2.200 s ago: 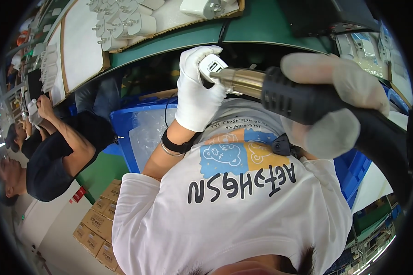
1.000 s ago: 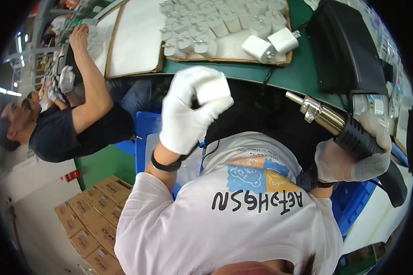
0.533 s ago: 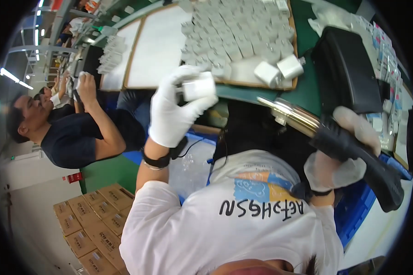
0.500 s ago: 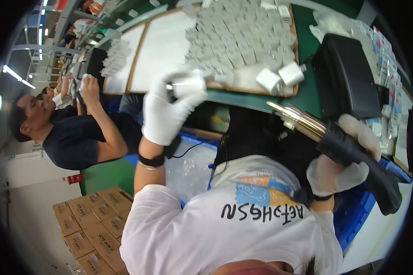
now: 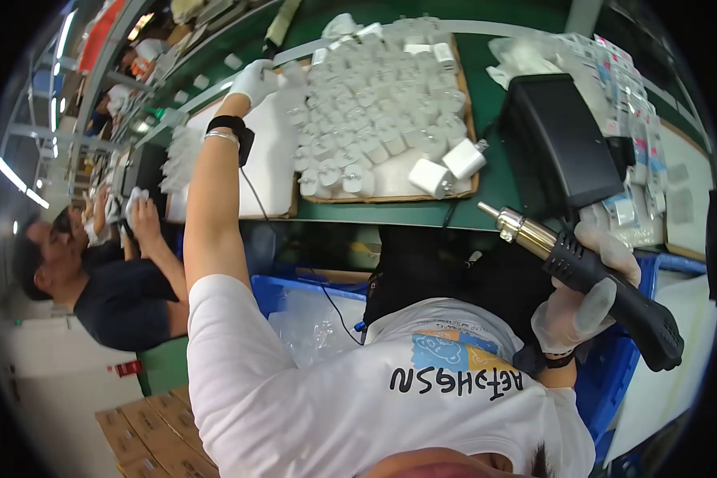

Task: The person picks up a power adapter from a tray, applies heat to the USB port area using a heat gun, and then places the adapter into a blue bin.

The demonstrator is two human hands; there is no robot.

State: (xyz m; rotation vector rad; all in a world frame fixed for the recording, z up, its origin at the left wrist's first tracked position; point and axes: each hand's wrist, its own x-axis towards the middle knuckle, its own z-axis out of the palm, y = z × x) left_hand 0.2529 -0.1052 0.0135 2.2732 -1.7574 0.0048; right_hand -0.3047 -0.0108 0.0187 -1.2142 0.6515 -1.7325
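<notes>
Translucent white glove material covers the right hand (image 5: 572, 307), whose fingers are closed around a black plastic hot-air tool (image 5: 645, 323) with a shiny metal nozzle (image 5: 526, 235). The tool is positioned in front and to the right of a shallow brown cardboard tray (image 5: 398, 197), with its nozzle tip near the tray's near right corner. The left hand (image 5: 255, 82), in an opaque white glove, is extended just beside the tray's far left corner; the fingers are partly hidden, and whether they hold an object cannot be determined. Inside the tray, white block-shaped plug adapters (image 5: 374, 147) stand in close rows, prongs upward. Two white adapters (image 5: 430, 177) lie tilted at the tray's near right corner. A flat white panel (image 5: 267, 159) adjoins the tray's left side. To the tray's right is a black box-shaped unit (image 5: 562, 135); beyond that unit, clear plastic packets (image 5: 633, 103) are piled.
</notes>
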